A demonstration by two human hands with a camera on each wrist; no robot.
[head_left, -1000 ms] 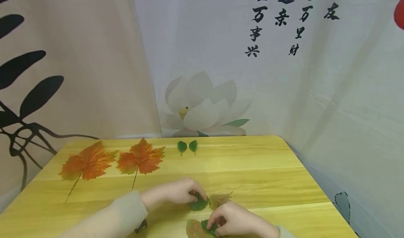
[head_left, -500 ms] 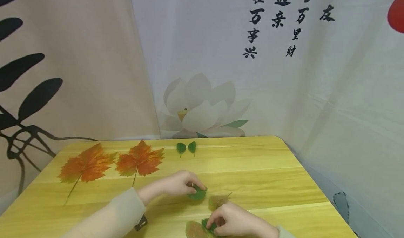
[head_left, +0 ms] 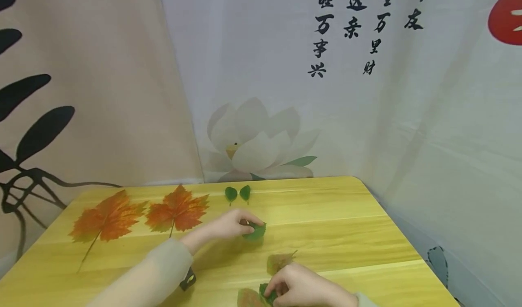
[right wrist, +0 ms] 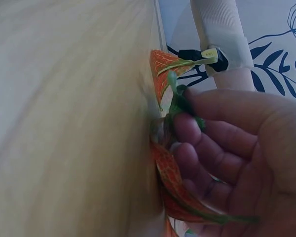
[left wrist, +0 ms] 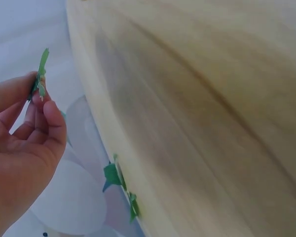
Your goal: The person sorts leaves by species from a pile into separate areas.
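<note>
My left hand (head_left: 230,224) pinches a green leaf (head_left: 256,231) between thumb and fingertips. In the left wrist view this leaf (left wrist: 41,74) is seen edge-on, lifted off the tabletop. Nearer the front, my right hand (head_left: 307,285) pinches another green leaf (head_left: 265,292), also visible in the right wrist view as a crumpled green leaf (right wrist: 177,101). Beside the right hand lie two mottled green-brown leaves, one behind it (head_left: 277,262) and one to its left (head_left: 248,298). From the right wrist, orange-red leaf undersides (right wrist: 170,173) show close to my fingers.
Two orange maple leaves (head_left: 108,216) (head_left: 177,209) lie at the table's back left. Two small green leaves (head_left: 230,194) (head_left: 245,192) sit side by side near the back edge. The yellow wood-grain table (head_left: 346,234) meets a printed cloth backdrop (head_left: 261,85).
My left hand has lifted its green leaf from beside the mottled leaf and carried it toward the back of the table. The right hand has stayed in place, still pinching its leaf.
</note>
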